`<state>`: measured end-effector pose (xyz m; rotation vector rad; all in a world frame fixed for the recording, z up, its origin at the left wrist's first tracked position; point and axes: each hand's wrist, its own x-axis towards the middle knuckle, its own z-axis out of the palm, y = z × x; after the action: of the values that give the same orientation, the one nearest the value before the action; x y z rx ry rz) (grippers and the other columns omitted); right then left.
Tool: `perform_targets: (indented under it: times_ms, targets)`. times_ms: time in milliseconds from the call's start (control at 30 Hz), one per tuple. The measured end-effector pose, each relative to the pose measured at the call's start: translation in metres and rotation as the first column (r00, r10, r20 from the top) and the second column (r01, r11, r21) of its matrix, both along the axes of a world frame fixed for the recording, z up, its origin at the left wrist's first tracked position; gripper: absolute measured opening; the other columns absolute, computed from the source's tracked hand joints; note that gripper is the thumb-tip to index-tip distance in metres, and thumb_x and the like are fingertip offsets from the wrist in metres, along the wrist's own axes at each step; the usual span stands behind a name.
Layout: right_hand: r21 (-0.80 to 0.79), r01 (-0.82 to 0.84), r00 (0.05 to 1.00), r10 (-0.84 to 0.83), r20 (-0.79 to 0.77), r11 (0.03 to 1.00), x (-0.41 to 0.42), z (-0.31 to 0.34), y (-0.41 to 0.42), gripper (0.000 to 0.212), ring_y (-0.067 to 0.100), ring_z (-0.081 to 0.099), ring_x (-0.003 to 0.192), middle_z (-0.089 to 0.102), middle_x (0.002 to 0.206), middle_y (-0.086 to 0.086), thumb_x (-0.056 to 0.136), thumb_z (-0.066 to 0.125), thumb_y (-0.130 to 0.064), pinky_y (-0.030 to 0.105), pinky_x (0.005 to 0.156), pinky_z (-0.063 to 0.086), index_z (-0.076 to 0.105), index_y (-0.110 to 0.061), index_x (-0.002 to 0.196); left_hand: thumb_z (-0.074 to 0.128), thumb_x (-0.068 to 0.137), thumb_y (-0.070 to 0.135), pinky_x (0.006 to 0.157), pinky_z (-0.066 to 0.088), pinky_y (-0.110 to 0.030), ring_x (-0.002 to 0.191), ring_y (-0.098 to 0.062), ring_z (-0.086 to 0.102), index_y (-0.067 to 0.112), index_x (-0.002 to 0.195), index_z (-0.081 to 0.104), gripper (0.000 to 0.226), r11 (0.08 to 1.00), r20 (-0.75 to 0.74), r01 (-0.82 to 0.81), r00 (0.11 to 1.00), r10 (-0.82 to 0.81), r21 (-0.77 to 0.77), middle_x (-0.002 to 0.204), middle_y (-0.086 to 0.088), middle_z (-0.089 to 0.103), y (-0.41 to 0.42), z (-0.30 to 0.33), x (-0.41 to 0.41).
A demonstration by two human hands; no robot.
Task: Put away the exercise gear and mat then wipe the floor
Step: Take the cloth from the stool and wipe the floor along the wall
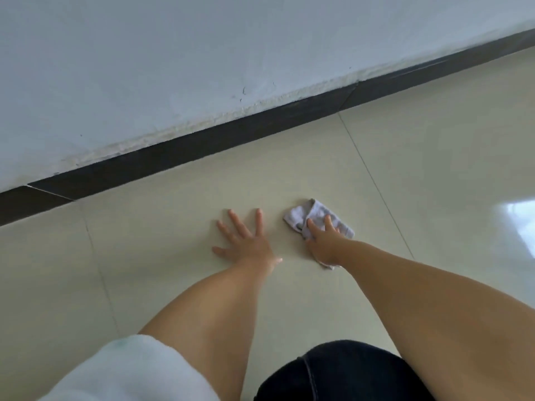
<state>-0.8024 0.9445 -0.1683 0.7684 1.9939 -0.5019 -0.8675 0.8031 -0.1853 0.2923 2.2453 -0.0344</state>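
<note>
Glossy cream floor (289, 175) tiles run up to a dark skirting board (202, 140) under a pale wall. My left hand (246, 241) lies flat and spread on a tile, bracing me. My right hand (324, 244) presses the small grey cloth (298, 217) down beside it, fingers lying over its crumpled folds. The cloth looks light and limp and will likely bunch, so a flat palm at its middle suits best.

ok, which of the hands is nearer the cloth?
Right. The right hand presses on the grey cloth, fingers on top of it. The left hand lies flat on the floor beside it, not touching.
</note>
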Motion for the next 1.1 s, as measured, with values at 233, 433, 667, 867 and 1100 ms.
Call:
perform_targets:
  times_ms: [233, 433, 667, 867, 1100]
  targets:
    - [0.013, -0.24, 0.952, 0.238, -0.19, 0.971, 0.067, -0.007, -0.013, 0.059, 0.032, -0.034, 0.138, -0.038, 0.15, 0.006, 0.102, 0.022, -0.04, 0.053, 0.116, -0.005, -0.015, -0.04, 0.148, 0.068, 0.072, 0.061, 0.104, 0.013, -0.071, 0.134, -0.048, -0.032, 0.048, 0.138, -0.028, 0.118, 0.998, 0.008, 0.0, 1.0, 0.0, -0.058, 0.145, -0.016, -0.043, 0.005, -0.009, -0.01]
    - [0.174, -0.318, 0.878, 0.359, -0.317, 0.932, 0.041, -0.028, 0.033, 0.061, 0.035, -0.027, 0.141, -0.033, 0.153, 0.006, 0.1, 0.027, -0.046, 0.057, 0.115, -0.001, -0.01, -0.042, 0.148, 0.061, 0.082, 0.057, 0.113, 0.006, -0.063, 0.135, -0.058, -0.017, 0.045, 0.143, -0.023, 0.105, 0.969, -0.012, 0.206, 0.978, -0.209, -0.134, 0.148, -0.023, -0.035, 0.002, 0.003, -0.076]
    - [0.262, -0.353, 0.865, 0.42, -0.276, 0.898, -0.117, -0.026, 0.141, 0.063, 0.047, 0.013, 0.141, 0.002, 0.157, 0.021, 0.097, 0.034, -0.048, 0.058, 0.109, 0.022, 0.005, -0.029, 0.15, 0.051, 0.095, 0.037, 0.114, 0.017, -0.059, 0.146, -0.034, -0.009, 0.037, 0.15, -0.003, 0.077, 0.994, 0.036, 0.057, 0.997, -0.061, 0.097, 0.157, -0.007, -0.022, -0.013, 0.025, 0.015]
    - [0.26, -0.576, 0.717, 0.632, -0.294, 0.775, -0.099, -0.029, 0.166, 0.06, 0.043, -0.006, 0.144, -0.013, 0.158, 0.016, 0.1, 0.024, -0.046, 0.057, 0.116, 0.006, -0.003, -0.03, 0.152, 0.048, 0.093, 0.043, 0.108, 0.024, -0.063, 0.146, -0.034, 0.015, 0.022, 0.151, 0.022, 0.067, 0.987, -0.354, -0.079, 0.927, 0.125, 0.141, 0.157, -0.02, 0.013, 0.01, -0.015, 0.105]
    - [0.275, -0.804, 0.338, 0.786, -0.518, 0.528, 0.191, -0.045, 0.152, 0.06, 0.039, 0.01, 0.144, 0.009, 0.159, 0.014, 0.095, 0.029, -0.048, 0.055, 0.111, 0.017, 0.017, -0.03, 0.151, 0.031, 0.084, 0.045, 0.1, 0.02, -0.073, 0.14, -0.036, 0.03, 0.021, 0.141, 0.045, 0.063, 0.957, -0.382, -0.22, 0.881, 0.279, 0.191, 0.149, -0.024, 0.032, 0.06, -0.037, 0.12]
